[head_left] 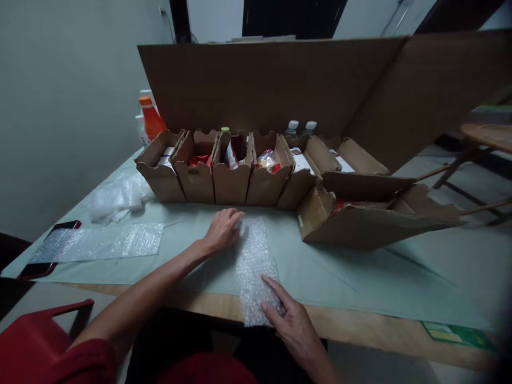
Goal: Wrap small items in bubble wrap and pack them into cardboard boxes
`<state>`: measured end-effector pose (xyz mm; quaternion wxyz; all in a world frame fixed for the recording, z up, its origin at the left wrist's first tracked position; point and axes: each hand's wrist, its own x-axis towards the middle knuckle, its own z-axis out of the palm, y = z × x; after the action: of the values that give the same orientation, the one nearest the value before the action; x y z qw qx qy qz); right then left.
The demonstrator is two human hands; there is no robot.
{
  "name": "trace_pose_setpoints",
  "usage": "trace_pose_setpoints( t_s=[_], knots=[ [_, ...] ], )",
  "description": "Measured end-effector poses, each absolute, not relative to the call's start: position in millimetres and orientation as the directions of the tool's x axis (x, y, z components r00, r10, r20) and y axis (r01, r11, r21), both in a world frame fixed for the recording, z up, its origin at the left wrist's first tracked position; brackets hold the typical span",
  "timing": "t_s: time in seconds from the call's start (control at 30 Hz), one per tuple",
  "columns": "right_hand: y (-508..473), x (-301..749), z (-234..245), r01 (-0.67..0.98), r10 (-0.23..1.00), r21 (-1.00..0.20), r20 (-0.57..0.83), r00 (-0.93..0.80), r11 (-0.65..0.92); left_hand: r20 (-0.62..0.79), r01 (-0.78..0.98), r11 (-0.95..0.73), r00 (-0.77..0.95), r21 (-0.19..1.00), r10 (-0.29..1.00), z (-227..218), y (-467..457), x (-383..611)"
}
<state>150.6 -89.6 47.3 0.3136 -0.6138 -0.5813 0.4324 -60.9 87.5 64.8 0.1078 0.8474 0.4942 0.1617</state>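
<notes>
A strip of clear bubble wrap [256,261] lies lengthwise before me, its near end reaching over the front edge of the cloth. At its far left edge rests my left hand [223,228], fingers stretched forward and low, nothing visible in them. My right hand [294,322] is at the near right edge, thumb and forefinger spread apart over the wrap; its other fingers are hidden. To the left, another flat bubble wrap strip [116,242] partly covers a dark, red-edged object [60,226]. Behind that strip sits a crumpled heap of bubble wrap [118,197].
Several cardboard bins [230,184] with packaged goods stand in a row at the back. Another cardboard bin [376,229] sits askew at right. Behind rises a cardboard panel [260,85], with an orange bottle [152,121] left. A red stool [36,341] is at lower left.
</notes>
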Motion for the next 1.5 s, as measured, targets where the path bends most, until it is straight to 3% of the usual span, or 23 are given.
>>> trace_pose_setpoints(
  t_s=[0.17, 0.3, 0.4, 0.47, 0.57, 0.67, 0.73, 0.8, 0.9, 1.0, 1.13, 1.23, 1.33, 1.43, 1.5],
  knots=[
    [-91.6, 150.1, 48.2, 0.170, 0.887, -0.896, -0.436, -0.152, -0.411, 0.161, 0.565, -0.736, 0.742, 0.374, 0.651, 58.3, -4.5, -106.9],
    [-101.4, 139.6, 48.1, -0.124, 0.853, -0.850, -0.488, -0.182, -0.513, 0.200, 0.434, -0.768, 0.795, 0.471, 0.572, 50.0, -74.8, -111.8],
    [-107.6, 134.5, 51.0, -0.225, 0.846, -0.817, -0.496, -0.196, -0.531, 0.288, 0.446, -0.648, 0.638, 0.618, 0.714, 40.0, -90.3, -94.8],
    [-110.7, 137.7, 53.9, -0.236, 0.853, -0.821, -0.484, -0.196, -0.521, 0.222, 0.496, -0.445, 0.445, 0.746, 0.867, 35.4, -86.2, -84.6],
    [-115.1, 149.4, 57.5, -0.136, 0.932, -0.922, -0.360, -0.037, -0.361, -0.010, 0.567, -0.134, 0.243, 0.813, 0.970, 35.4, -72.1, -77.1],
    [-117.5, 156.0, 57.8, 0.217, 0.997, -0.976, -0.007, 0.074, -0.023, -0.136, 0.664, -0.050, 0.225, 0.746, 0.965, 41.6, -59.5, -74.0],
    [-115.4, 152.9, 55.8, 0.470, 0.958, -0.840, 0.285, -0.044, 0.272, -0.145, 0.723, -0.090, 0.255, 0.685, 0.956, 46.1, -53.4, -71.0],
    [-109.7, 145.9, 52.0, 0.638, 0.858, -0.598, 0.465, -0.218, 0.486, -0.131, 0.768, -0.142, 0.283, 0.625, 0.950, 48.7, -48.2, -67.0],
    [-97.1, 137.4, 43.0, 0.761, 0.800, -0.329, 0.455, -0.390, 0.559, -0.111, 0.818, -0.201, 0.305, 0.538, 0.946, 46.5, -41.3, -62.1],
    [-85.9, 136.9, 31.1, 0.786, 0.806, -0.258, 0.382, -0.452, 0.562, -0.006, 0.814, -0.267, 0.316, 0.516, 0.949, 38.3, -39.2, -62.4],
    [-78.0, 139.8, 21.7, 0.788, 0.804, -0.264, 0.411, -0.429, 0.556, 0.337, 0.702, -0.451, 0.307, 0.551, 0.890, 29.8, -49.9, -70.7],
    [-74.5, 139.6, 26.4, 0.764, 0.790, -0.294, 0.445, -0.422, 0.574, 0.458, 0.634, -0.592, 0.387, 0.497, 0.800, 29.2, -62.1, -75.6],
    [-70.2, 139.0, 36.5, 0.730, 0.810, -0.380, 0.413, -0.416, 0.568, 0.445, 0.568, -0.628, 0.443, 0.532, 0.778, 30.4, -67.7, -75.1],
    [-66.3, 141.1, 42.5, 0.709, 0.846, -0.466, 0.349, -0.402, 0.529, 0.358, 0.571, -0.515, 0.373, 0.639, 0.856, 31.1, -63.8, -71.9],
    [-65.6, 144.3, 42.6, 0.724, 0.855, -0.468, 0.382, -0.351, 0.507, 0.279, 0.598, -0.420, 0.318, 0.683, 0.906, 30.2, -57.4, -70.1]
  ],
)
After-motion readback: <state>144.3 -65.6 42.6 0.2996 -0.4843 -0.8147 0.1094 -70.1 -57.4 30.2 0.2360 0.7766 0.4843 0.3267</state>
